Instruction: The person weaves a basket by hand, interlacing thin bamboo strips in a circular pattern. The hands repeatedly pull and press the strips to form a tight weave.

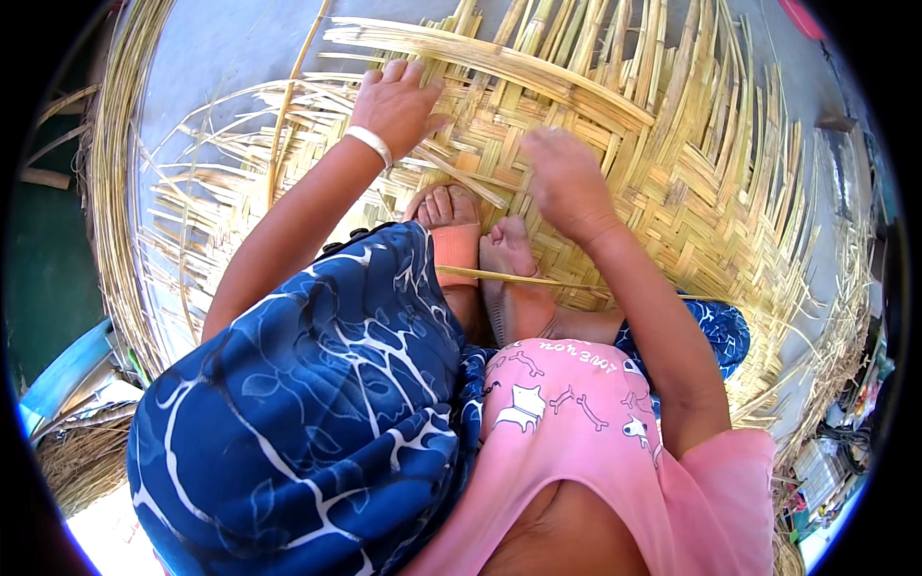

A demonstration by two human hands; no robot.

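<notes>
Your right hand (567, 182) is motion-blurred, fingers bent in over the weave; can't tell whether that grip holds anything. Left hand (394, 104) is sharper: grip loose and open, fingers forward, thumb apart, underside hidden, above the mat's upper-left strips. Your patterned blue cloth (307, 413) covers the lower left; the fisheye rim crops the outer clutter.

Surface: smooth grey-blue floor (216, 53). Long bundled strips (120, 192) curve down the left side, a dark green patch (43, 278) beyond; mixed clutter (831, 470) at lower right, too small to sort.

The woven mat (711, 202) lies on the floor before you, under both hands and your feet (451, 206). Straw-yellow, some strips greener; flat slats cross in a slanting, stepped weave, tight at right, with loose unwoven ends fanning out along the top and left.
</notes>
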